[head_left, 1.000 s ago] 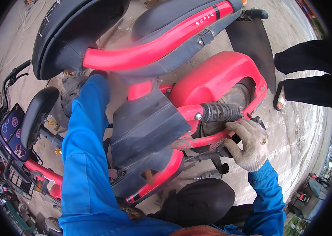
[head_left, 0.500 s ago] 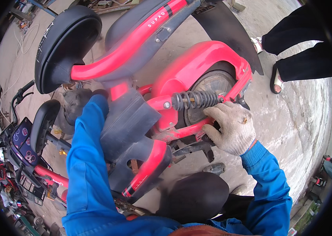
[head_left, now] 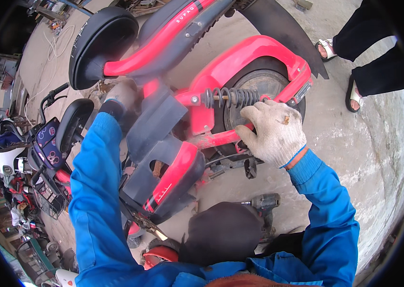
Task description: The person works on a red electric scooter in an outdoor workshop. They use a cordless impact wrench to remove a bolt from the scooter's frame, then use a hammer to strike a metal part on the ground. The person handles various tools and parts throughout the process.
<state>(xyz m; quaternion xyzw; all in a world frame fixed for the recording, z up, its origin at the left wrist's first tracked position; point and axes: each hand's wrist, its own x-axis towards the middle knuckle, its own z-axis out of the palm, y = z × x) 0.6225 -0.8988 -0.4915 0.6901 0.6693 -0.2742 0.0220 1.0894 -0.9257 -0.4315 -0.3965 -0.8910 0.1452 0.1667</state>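
Note:
A red and black scooter [head_left: 163, 48] lies tilted before me. My right hand [head_left: 273, 131], in a soiled off-white glove, is closed on the red swing arm [head_left: 221, 138] by the rear wheel [head_left: 254, 93], at the outer end of a black coil shock absorber [head_left: 233, 97]. My left hand [head_left: 124, 94], gloved and smeared by motion, is beside the dark plastic footboard [head_left: 154, 124], below the black seat [head_left: 101, 45]. Its fingers cannot be made out.
A cordless drill [head_left: 265, 203] lies on the concrete by my dark knee [head_left: 221, 229]. At the upper right stands a person in black trousers [head_left: 379, 71] and sandals. Another scooter with a patterned panel [head_left: 49, 143] and several parked ones crowd the left.
The view has shifted, and the scooter sits higher in the picture. More of the drill shows by my knee. My left hand appears higher; my right keeps its hold near the shock absorber.

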